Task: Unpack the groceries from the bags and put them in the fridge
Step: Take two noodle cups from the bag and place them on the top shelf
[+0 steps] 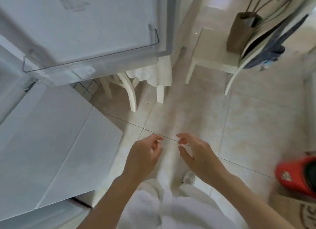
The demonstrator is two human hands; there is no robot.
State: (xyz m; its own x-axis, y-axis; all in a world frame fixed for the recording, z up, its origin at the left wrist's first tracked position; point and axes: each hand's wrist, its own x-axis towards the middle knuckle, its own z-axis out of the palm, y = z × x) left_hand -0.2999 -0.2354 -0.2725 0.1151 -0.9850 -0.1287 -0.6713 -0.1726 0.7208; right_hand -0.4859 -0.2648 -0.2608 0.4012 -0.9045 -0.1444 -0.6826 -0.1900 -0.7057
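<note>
My left hand (144, 154) and my right hand (198, 153) hang side by side over the tiled floor, fingers curled and apart, with nothing in either. The white fridge (51, 143) stands at the left, and its upper door (82, 32) is swung open toward me, showing a wire-railed door shelf with nothing visible on it. A brown paper bag (241, 32) with long handles stands on a white chair at the upper right. A dark and white bag (270, 46) leans beside it. The picture is blurred.
A white chair (210, 63) holds the bags at the upper right. Table and chair legs (131, 92) with a white cloth stand behind the fridge door. A red object (297, 174) lies on the floor at the right edge. My white trousers and a shoe show below.
</note>
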